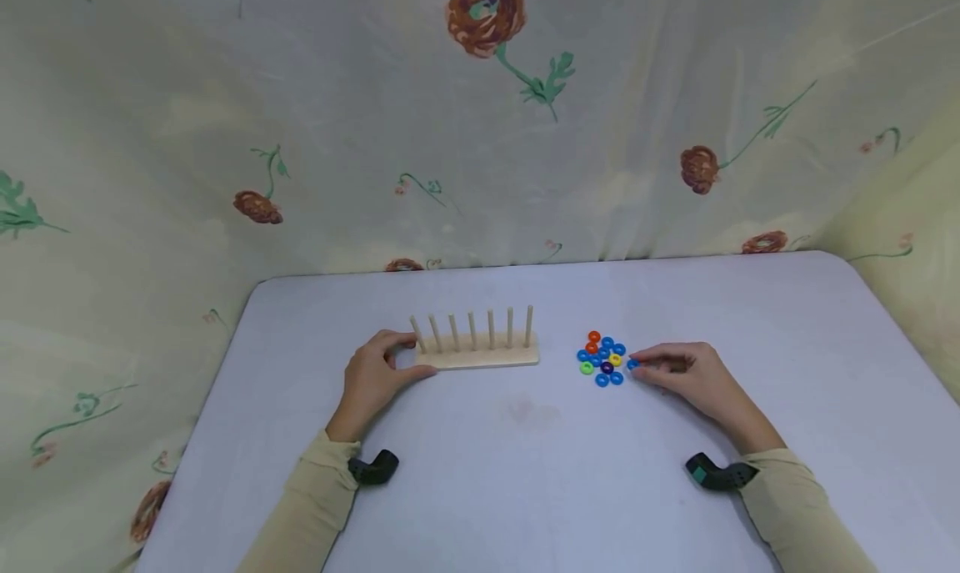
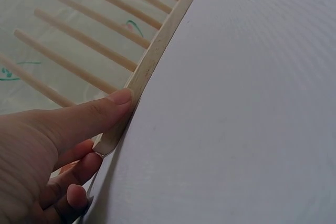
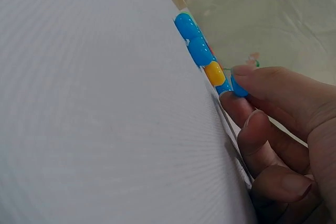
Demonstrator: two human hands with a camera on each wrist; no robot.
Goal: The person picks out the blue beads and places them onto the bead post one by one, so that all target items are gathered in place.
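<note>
A pale wooden rack [image 1: 480, 359] with several upright pegs stands on the table, and its pegs are bare. My left hand [image 1: 372, 383] grips the rack's left end, the thumb along its front edge [image 2: 149, 66] and the other fingers behind and below. On the right, my right hand [image 1: 693, 381] pinches a blue ring [image 3: 239, 86] between thumb and fingertips. It is at the right side of a loose group of small rings: several blue rings [image 1: 602, 380], two orange rings [image 1: 594, 332], a yellow ring [image 3: 214, 74], a green ring [image 1: 582, 369] and a dark purple ring [image 1: 607, 373].
A white cloth-covered table [image 1: 525, 481] lies under everything, its far edge close to a flowered curtain [image 1: 360, 98]. Black devices are strapped at the left wrist [image 1: 375, 469] and the right wrist [image 1: 720, 473]. The rings lie a short way right of the rack.
</note>
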